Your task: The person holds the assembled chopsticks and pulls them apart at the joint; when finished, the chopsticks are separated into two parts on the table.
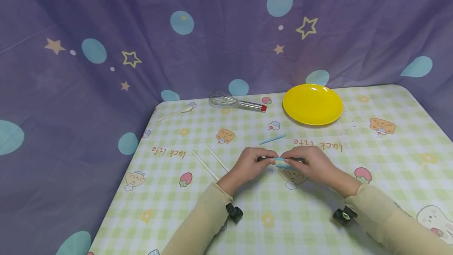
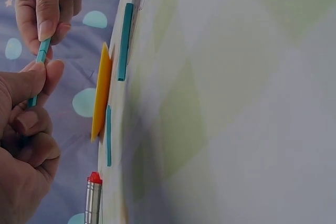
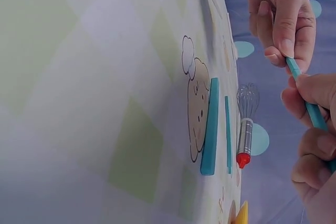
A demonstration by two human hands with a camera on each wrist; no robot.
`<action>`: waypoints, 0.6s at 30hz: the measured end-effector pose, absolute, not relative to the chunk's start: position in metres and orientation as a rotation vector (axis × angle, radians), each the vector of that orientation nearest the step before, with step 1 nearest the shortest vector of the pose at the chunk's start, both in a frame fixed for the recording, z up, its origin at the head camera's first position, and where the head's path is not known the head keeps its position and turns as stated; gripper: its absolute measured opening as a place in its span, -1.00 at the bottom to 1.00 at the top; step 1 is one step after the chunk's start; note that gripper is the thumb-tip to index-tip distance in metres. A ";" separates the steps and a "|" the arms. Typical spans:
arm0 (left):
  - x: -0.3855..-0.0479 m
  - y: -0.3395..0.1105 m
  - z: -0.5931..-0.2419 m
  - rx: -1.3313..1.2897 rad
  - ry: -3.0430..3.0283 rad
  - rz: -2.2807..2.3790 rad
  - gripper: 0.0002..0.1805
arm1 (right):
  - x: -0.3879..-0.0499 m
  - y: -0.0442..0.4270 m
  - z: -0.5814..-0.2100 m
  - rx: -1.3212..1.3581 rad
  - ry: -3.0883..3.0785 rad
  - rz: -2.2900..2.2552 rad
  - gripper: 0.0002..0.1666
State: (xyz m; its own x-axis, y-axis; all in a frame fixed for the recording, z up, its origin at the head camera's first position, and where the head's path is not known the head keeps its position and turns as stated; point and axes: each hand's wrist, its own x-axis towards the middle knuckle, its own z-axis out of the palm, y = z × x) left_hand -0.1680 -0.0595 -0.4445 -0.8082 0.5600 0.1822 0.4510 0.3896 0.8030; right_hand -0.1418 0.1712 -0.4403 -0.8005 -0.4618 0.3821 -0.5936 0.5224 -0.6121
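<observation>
Both hands meet above the table and pinch one thin teal stick (image 2: 42, 51) between thumbs and fingers. My left hand (image 1: 250, 166) grips its left part, and my right hand (image 1: 315, 164) grips its right part; a short piece shows between the fingertips. In the right wrist view a line crosses the stick (image 3: 295, 68) near the fingertips. Another teal piece (image 1: 284, 166) lies on the cloth just below the hands, partly covered by the right hand in the head view. Beyond the hands lies a thin teal stick (image 1: 272, 139), slanted on the cloth.
Two pale sticks (image 1: 205, 165) lie left of my left forearm, their near ends hidden. Farther back are a light spoon (image 1: 177, 113), a whisk (image 1: 237, 102) with a red-tipped handle and a yellow plate (image 1: 313, 104). A purple curtain (image 1: 219, 50) hangs behind the table.
</observation>
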 end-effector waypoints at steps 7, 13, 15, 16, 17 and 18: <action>-0.168 -0.059 -0.444 0.903 2.484 1.417 -0.81 | -0.143 0.174 -0.442 0.923 -2.581 1.151 -0.74; -0.168 -0.058 -0.446 0.928 2.481 1.415 -0.82 | -0.142 0.174 -0.441 0.944 -2.591 1.129 -0.75; -0.169 -0.058 -0.446 0.929 2.488 1.406 -0.81 | -0.142 0.174 -0.442 0.958 -2.579 1.110 -0.76; -0.169 -0.058 -0.446 0.931 2.493 1.399 -0.81 | -0.142 0.174 -0.442 0.963 -2.570 1.103 -0.76; -0.169 -0.058 -0.445 0.930 2.493 1.396 -0.81 | -0.142 0.174 -0.442 0.967 -2.561 1.099 -0.76; -0.169 -0.058 -0.445 0.929 2.495 1.395 -0.81 | -0.142 0.174 -0.442 0.970 -2.552 1.096 -0.76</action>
